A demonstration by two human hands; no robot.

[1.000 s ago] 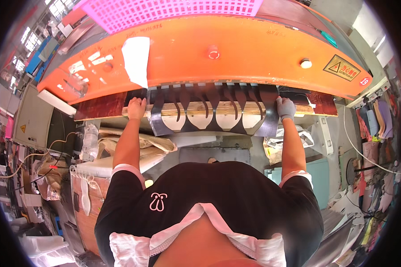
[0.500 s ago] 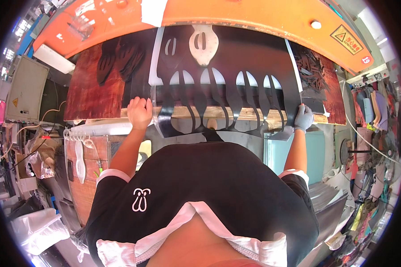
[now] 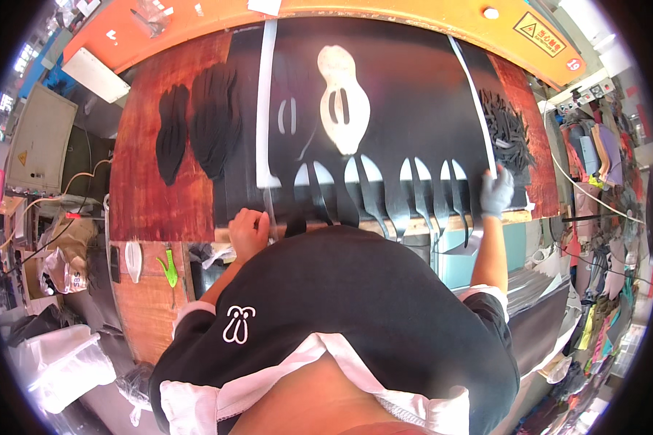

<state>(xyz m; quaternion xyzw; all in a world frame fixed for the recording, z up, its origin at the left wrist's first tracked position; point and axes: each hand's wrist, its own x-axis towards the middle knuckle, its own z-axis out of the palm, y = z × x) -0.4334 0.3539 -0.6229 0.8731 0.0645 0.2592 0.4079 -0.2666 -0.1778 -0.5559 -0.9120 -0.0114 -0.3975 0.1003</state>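
A black sheet (image 3: 421,94) covers the middle of a reddish-brown board. Rows of pointed cutouts run along its near side, with white showing through at their tips. My bare left hand (image 3: 249,230), fingers curled in, grips the sheet's near left edge. On its right edge my right hand (image 3: 497,194), in a grey glove, is closed with the fingertips at the sheet. A cream slotted template (image 3: 339,78), rounded at the far end and pointed at the near end, lies on the sheet beyond the cutouts. My body hides the sheet's near edge.
Black cut pieces lie in two piles, a larger stack (image 3: 214,119) and a smaller one (image 3: 172,134), on the board (image 3: 141,188)'s left. Dark scraps (image 3: 509,138) heap at its right. An orange machine beam (image 3: 406,16) spans the back. Hanging pieces (image 3: 602,163) line the right.
The orange beam covers less of the board, so the whole template now shows. My body leans in over the sheet's near edge. Both hands stay at its sides.
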